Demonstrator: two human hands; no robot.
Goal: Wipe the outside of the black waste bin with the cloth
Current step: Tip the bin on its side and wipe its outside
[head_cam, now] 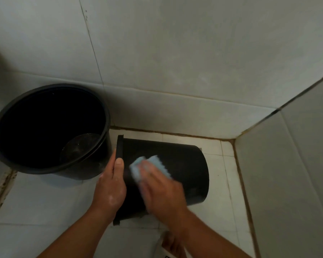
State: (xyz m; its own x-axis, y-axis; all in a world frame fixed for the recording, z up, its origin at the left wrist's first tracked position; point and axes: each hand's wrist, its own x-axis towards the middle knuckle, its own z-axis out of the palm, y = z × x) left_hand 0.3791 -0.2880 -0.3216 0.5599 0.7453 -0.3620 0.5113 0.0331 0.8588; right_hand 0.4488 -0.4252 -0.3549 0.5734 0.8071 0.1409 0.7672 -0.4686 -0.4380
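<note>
Both forearms reach down to a black bin lying on its side on the tiled floor.

Left hand grips the bin's rim, thumb up along it. Right hand, blurred, presses a light blue cloth flat on the bin's upper side, fingers over it. A larger black bucket stands upright just left of the rim, against the wall. Corner walls close in on the right.
</note>
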